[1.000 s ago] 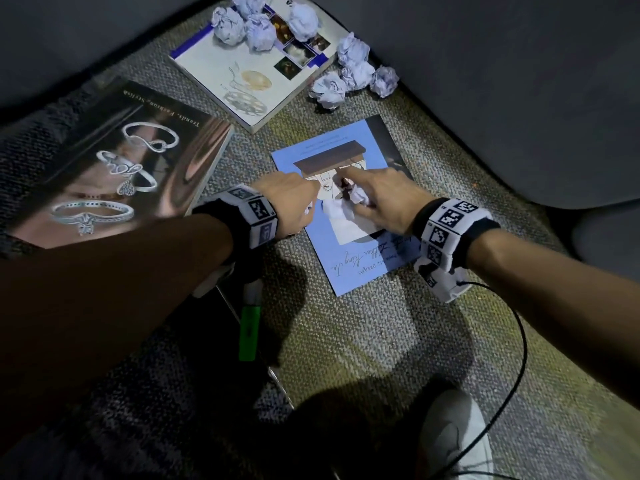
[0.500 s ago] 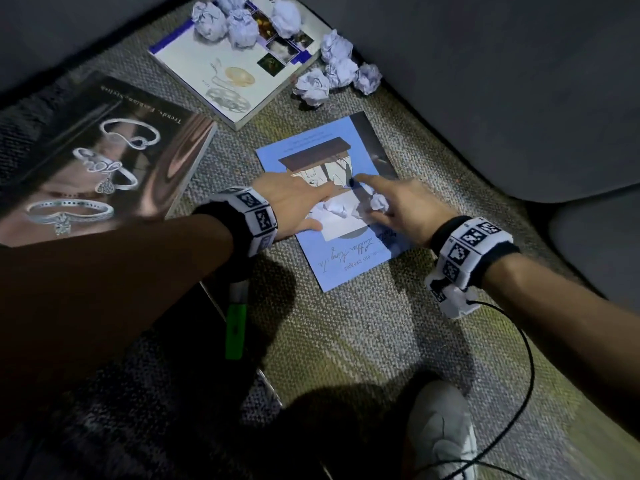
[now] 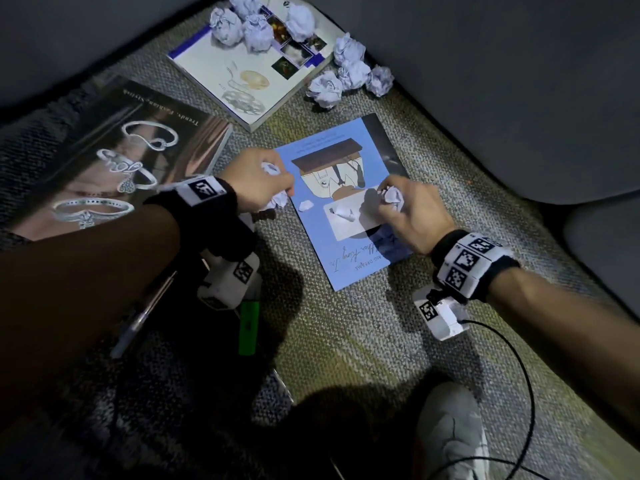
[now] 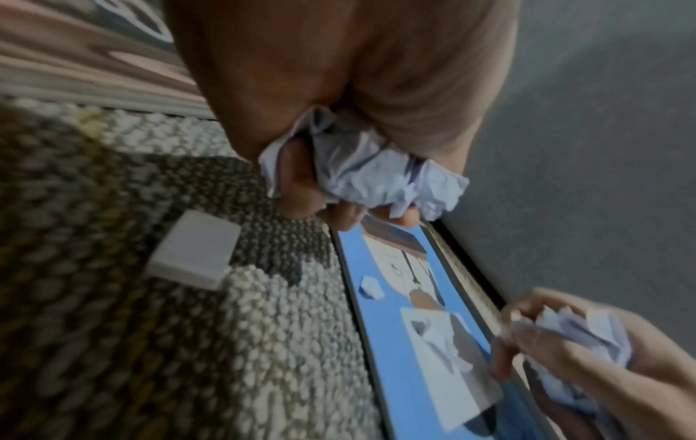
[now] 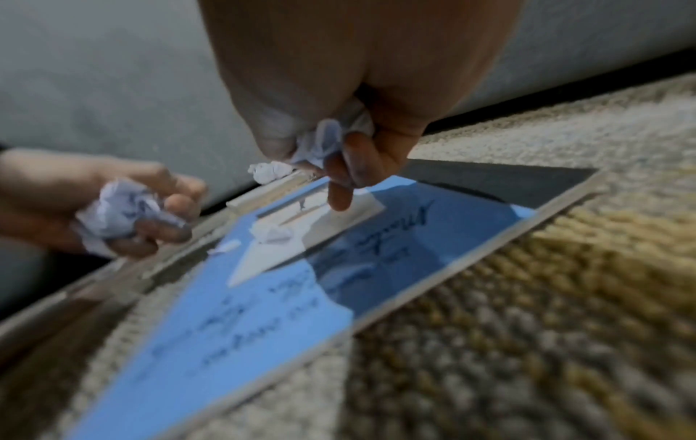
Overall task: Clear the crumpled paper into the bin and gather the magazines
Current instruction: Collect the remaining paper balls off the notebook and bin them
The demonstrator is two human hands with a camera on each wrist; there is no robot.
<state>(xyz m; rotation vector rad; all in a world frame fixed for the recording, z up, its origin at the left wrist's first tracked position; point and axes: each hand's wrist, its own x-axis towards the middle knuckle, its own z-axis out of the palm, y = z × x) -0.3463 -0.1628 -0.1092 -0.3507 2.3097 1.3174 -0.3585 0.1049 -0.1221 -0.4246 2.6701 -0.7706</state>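
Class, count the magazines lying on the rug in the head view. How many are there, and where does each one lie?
3. A dark magazine lies at the left, a white one at the top under paper balls, a blue one between the hands. None seems hidden.

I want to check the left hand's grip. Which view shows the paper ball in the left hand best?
The left wrist view: the paper ball fills the centre, with the left hand curled round it. The head view shows only bits between the fingers; the right wrist view shows it small and blurred at the left edge.
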